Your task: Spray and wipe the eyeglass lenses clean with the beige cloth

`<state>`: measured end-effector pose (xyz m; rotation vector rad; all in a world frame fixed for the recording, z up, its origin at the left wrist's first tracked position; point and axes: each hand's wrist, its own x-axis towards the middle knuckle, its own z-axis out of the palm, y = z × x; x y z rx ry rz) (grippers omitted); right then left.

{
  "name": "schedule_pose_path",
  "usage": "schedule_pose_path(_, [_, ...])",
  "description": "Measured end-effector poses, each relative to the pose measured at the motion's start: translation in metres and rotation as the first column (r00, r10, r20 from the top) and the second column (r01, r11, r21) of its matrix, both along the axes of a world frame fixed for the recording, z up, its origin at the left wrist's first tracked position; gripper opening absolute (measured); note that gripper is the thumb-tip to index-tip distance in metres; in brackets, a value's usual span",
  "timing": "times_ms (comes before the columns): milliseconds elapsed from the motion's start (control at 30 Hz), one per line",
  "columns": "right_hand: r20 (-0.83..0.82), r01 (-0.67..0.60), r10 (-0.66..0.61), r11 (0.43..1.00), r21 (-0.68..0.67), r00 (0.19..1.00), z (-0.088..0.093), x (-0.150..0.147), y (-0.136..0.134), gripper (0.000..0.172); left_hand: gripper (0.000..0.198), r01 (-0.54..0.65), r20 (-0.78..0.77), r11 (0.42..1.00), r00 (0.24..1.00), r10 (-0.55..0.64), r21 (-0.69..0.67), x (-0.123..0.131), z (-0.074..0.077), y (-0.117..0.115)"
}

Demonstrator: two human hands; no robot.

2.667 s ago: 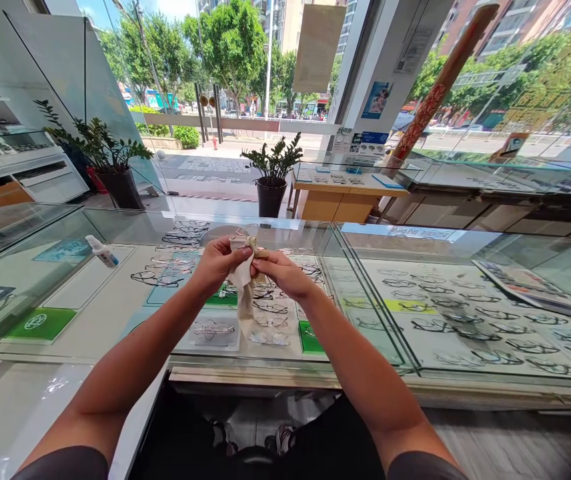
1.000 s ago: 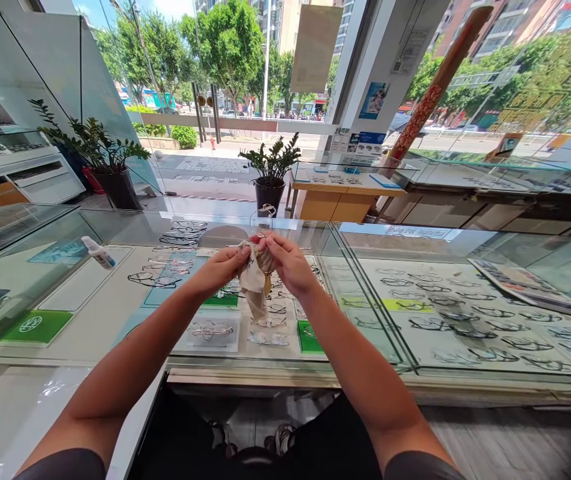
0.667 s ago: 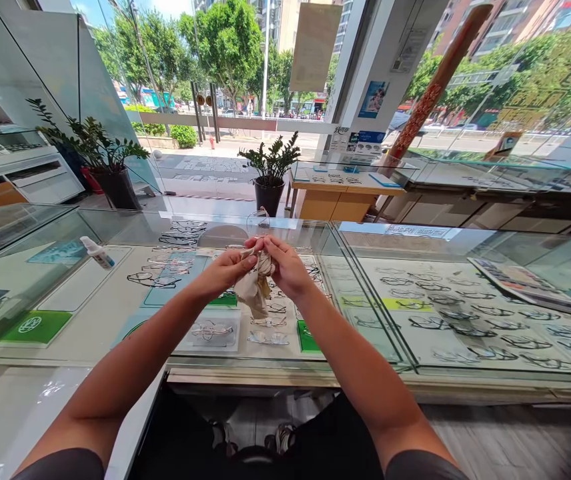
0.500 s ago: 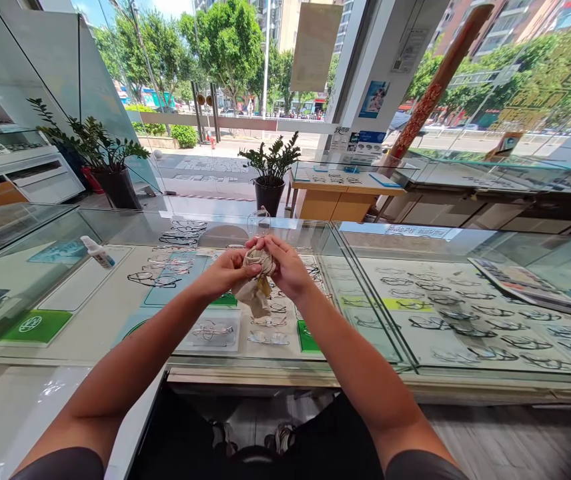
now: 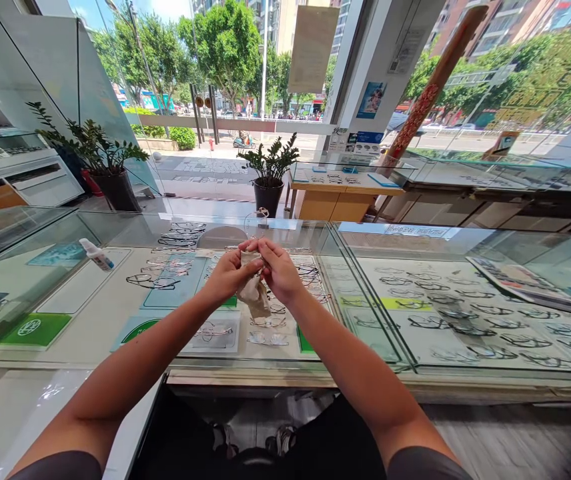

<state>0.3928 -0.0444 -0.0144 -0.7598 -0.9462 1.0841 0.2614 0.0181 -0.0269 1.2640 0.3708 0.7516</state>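
Both hands meet above the glass display counter point(image 5: 115, 313). My left hand point(image 5: 228, 273) pinches a beige cleaning cloth point(image 5: 255, 297) that hangs below the fingers. My right hand point(image 5: 280, 270) is closed on a pair of thin clear glasses point(image 5: 257, 222), whose lens sticks up above my fingertips. The cloth is wrapped round the lower part of the glasses between the two hands.
Under the counter glass lie several rows of eyeglass frames point(image 5: 175, 267) and green cards point(image 5: 30, 328). A small spray bottle point(image 5: 96, 254) lies on the counter at left. A second glass case point(image 5: 465, 307) adjoins on the right, with a brochure point(image 5: 520, 280) on top. Potted plants point(image 5: 268, 170) stand beyond.
My hands have kept rubbing the cloth over the glasses, shifting slightly left and closer together. The cloth hangs shorter and more bunched than 2.7 s ago.
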Motion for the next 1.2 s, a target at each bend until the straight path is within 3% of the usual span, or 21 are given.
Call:
schedule_pose_path(267, [0.100,0.029,-0.037,0.997,0.078,0.994,-0.002,-0.003,0.000,0.040,0.062,-0.081,-0.008,0.996,0.997,0.081,0.041,0.002,-0.004,0.001])
schedule_pose_path(433, [0.117,0.032,-0.036,0.999,0.040,0.992,-0.003,-0.001,0.000,0.043,0.065,-0.100,-0.013,0.992,0.995,0.102,0.082,0.001,-0.005,0.004])
schedule_pose_path(633, [0.049,0.040,-0.039,0.999,-0.003,0.998,0.000,0.004,0.001,0.040,0.064,-0.021,-0.031,0.996,0.999,0.024,0.092,-0.003,-0.008,0.011])
schedule_pose_path(900, [-0.001,0.028,-0.028,1.000,-0.003,1.000,0.001,0.007,0.002,0.036,0.054,0.088,-0.022,0.988,0.996,-0.086,0.125,-0.010,-0.001,0.009])
schedule_pose_path(1200, [0.077,0.037,-0.042,0.997,0.068,0.996,-0.001,0.005,0.000,0.031,0.090,0.023,-0.031,0.999,0.999,-0.021,0.041,-0.009,-0.001,0.012])
